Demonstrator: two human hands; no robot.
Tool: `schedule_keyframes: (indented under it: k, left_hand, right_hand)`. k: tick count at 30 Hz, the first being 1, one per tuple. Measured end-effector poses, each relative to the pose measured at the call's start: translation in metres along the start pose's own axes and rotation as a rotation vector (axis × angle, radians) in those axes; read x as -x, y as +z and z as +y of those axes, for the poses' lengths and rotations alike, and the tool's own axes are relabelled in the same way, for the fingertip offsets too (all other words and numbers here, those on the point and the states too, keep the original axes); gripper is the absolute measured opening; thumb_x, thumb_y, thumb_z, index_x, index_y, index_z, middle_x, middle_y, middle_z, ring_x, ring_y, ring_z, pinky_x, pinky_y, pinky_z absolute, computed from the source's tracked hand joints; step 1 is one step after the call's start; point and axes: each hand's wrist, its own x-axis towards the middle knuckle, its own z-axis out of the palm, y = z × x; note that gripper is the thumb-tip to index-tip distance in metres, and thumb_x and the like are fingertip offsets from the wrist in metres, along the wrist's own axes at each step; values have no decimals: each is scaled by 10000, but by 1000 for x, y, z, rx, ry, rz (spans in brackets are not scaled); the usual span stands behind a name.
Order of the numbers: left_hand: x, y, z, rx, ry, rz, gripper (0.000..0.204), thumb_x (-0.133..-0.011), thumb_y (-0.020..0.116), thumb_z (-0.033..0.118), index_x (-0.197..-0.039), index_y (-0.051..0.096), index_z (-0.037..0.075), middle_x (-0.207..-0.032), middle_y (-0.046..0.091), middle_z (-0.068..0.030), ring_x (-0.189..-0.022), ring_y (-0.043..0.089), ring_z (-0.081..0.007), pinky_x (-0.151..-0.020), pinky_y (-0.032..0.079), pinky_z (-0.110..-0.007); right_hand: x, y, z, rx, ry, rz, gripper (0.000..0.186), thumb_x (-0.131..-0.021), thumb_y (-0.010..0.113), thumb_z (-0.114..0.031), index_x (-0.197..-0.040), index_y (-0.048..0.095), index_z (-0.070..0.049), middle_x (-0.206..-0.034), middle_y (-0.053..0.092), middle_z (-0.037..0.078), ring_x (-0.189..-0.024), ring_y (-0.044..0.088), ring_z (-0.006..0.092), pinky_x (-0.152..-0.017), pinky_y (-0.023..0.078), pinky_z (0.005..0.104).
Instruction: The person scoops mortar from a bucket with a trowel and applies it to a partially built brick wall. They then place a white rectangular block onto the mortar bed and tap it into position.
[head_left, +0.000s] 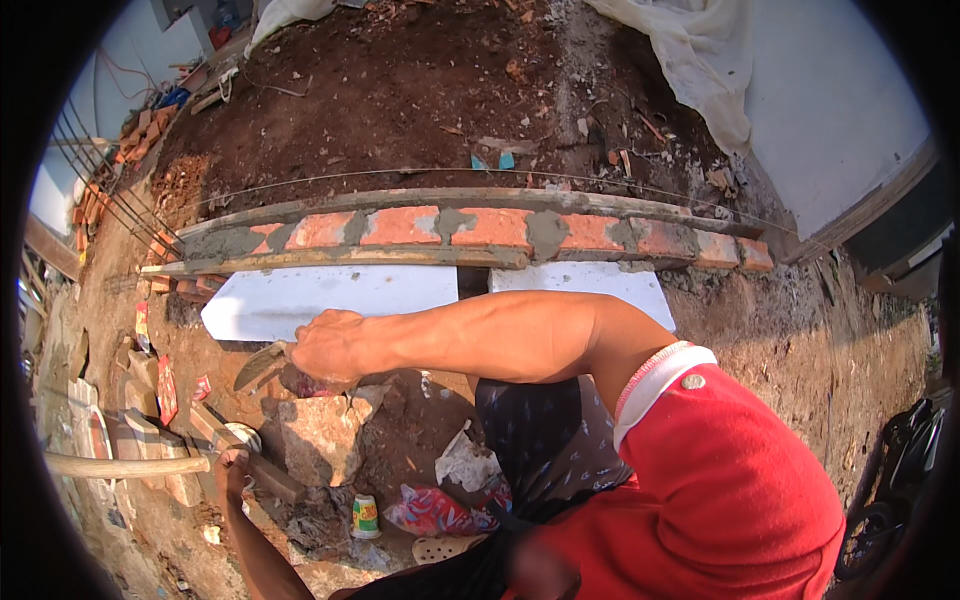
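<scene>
My right hand (330, 347) is closed around a trowel; its pointed metal blade (260, 365) juts out to the left, just in front of a white board. The grip is hidden in my fist. Lower left, my left hand (232, 470) is curled with its fingers closed. It sits against a narrow wooden strip (275, 480) and close to the end of a pale wooden handle (130, 467); what it holds, if anything, cannot be made out. Beyond both hands runs a row of red bricks (400, 226) with grey mortar between them, flanked by wooden boards.
Two white boards (360, 290) (585, 280) lie before the bricks. A string (400, 172) stretches behind. Nearby are a large stone (320, 435), a paper cup (365, 517), a red wrapper (430, 512) and loose bricks (142, 398). Steel rods (120, 190) stick out at left.
</scene>
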Motion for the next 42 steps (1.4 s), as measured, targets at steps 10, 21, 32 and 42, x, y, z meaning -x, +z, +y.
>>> schedule_keyframes:
  k: [10, 21, 32, 42]
  left_hand:
    - [17, 5, 17, -28, 61, 54, 188, -929, 719, 309, -909, 635, 142, -751, 570, 46, -634, 528, -73, -532, 442, -250]
    - [16, -1, 19, -51, 33, -16, 182, -928, 723, 304, -912, 631, 147, -746, 567, 55, -614, 517, -65, -518, 430, -236]
    - [-1, -6, 2, -35, 33, -43, 120, -957, 670, 229, -941, 608, 128, -747, 559, 47, -594, 507, -59, -488, 404, -223]
    - [-6, -6, -15, 27, 10, 16, 109, -935, 683, 190, -875, 620, 125, -709, 568, 44, -582, 511, -63, -476, 398, -229]
  right_hand:
    - [1, -6, -2, -15, 21, -76, 319, -850, 615, -43, -1141, 636, 84, -1063, 689, 267, -1017, 694, 406, -870, 565, 487]
    - [-1, -6, -2, -23, 32, -71, 329, -823, 636, -41, -1124, 638, 92, -1042, 695, 267, -990, 703, 403, -850, 566, 488]
    - [-1, -4, 3, -30, 5, -74, 234, -843, 597, -42, -1027, 685, 72, -1030, 711, 261, -1000, 703, 403, -852, 568, 484]
    - [0, -2, -2, -29, 58, -51, 329, -876, 570, -68, -1163, 628, 82, -1096, 682, 261, -1014, 693, 409, -865, 564, 495]
